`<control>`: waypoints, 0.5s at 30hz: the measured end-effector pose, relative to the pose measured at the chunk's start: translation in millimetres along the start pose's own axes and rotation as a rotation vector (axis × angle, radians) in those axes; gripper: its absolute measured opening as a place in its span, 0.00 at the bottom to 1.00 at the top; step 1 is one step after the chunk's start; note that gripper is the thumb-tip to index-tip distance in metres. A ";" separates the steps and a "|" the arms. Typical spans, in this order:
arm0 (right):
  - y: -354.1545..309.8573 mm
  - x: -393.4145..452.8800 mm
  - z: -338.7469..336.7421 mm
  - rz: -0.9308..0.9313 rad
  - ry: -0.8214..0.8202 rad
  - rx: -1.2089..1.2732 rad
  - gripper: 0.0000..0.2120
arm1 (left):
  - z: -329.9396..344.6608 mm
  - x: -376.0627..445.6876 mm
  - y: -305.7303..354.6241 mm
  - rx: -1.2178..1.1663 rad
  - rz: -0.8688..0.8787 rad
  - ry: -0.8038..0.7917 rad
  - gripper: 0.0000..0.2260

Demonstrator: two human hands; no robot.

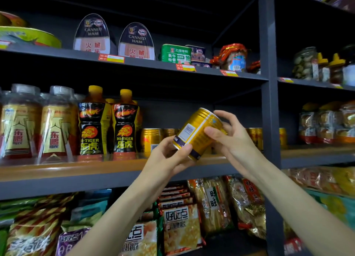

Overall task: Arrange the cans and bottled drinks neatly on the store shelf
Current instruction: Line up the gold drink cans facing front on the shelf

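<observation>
Gold can (196, 132), white barcode label showing, tilted, gripped by both hands (201, 142).

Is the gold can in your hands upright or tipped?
Tipped: the gold can leans top-right, off the shelf, held by both hands.

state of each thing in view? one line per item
Gold ribbed metal can: tilted, held in both hands off the shelf.
Left hand: grips can's lower end.
Right hand: grips can's upper end.
Gold cans on wooden shelf: upright.
Black-and-yellow Hi-Tiger bottles: upright, capped.
</observation>
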State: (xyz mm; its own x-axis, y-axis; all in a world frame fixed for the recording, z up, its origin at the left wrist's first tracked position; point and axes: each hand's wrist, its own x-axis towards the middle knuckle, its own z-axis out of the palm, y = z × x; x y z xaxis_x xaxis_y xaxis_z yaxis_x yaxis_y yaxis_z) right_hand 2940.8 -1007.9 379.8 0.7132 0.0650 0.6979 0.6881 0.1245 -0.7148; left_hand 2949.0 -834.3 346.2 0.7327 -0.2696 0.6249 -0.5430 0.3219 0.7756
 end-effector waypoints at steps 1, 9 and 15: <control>-0.6 -1.0 0.6 -0.023 0.027 -0.075 0.39 | -1.4 -0.6 -2.7 0.004 0.016 0.024 0.23; -1.7 -3.7 -3.8 0.296 -0.028 0.044 0.33 | 3.0 -3.2 -6.7 0.851 0.529 0.210 0.31; 13.1 -16.1 -14.2 0.407 0.039 0.053 0.30 | 10.7 -14.5 -8.6 0.608 0.058 0.052 0.28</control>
State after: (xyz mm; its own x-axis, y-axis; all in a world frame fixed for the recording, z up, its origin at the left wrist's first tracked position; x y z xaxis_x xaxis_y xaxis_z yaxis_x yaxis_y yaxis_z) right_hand 2940.1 -1021.4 358.5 0.9310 0.0820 0.3556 0.3415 0.1473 -0.9282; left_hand 2938.7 -842.9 331.4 0.7060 -0.2179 0.6739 -0.7079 -0.2448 0.6625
